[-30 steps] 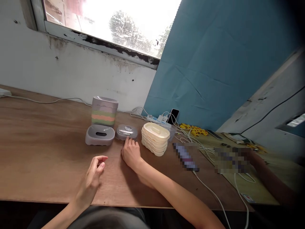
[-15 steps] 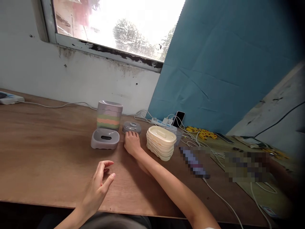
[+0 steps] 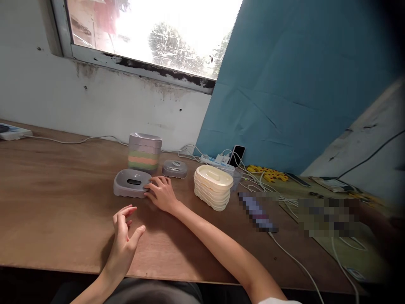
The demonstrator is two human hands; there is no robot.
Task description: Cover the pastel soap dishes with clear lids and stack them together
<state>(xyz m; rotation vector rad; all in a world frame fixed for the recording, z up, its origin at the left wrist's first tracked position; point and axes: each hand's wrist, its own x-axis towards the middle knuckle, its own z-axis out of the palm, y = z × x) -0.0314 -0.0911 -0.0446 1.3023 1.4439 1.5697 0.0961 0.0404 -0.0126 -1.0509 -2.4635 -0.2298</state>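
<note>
A mauve oval soap dish [image 3: 119,189] with a dark slot in its bottom lies on the table. My right hand [image 3: 162,195] touches the dish's right end, fingers apart, and does not close around it. My left hand [image 3: 123,234] hovers in front of the dish, holding nothing, its thumb away from the loosely bent fingers. Just behind the dish rises a stack of wavy-edged trays [image 3: 145,154] in mauve, green and orange. A grey oval lid-like piece [image 3: 174,169] sits beyond my right hand. Cream soap dishes [image 3: 212,188] are stacked to the right.
Behind the cream stack are a power strip [image 3: 218,162] with white cables and a leaning phone [image 3: 237,155]. A pixelated purple item [image 3: 257,212] trails a cable on the right. Another person's arm [image 3: 375,221] shows at the far right. The wooden table's front edge [image 3: 177,279] runs before me.
My right hand has moved left from the grey lid-like piece to the mauve dish. That dish has slid a little left. My left hand has shifted slightly left, still open.
</note>
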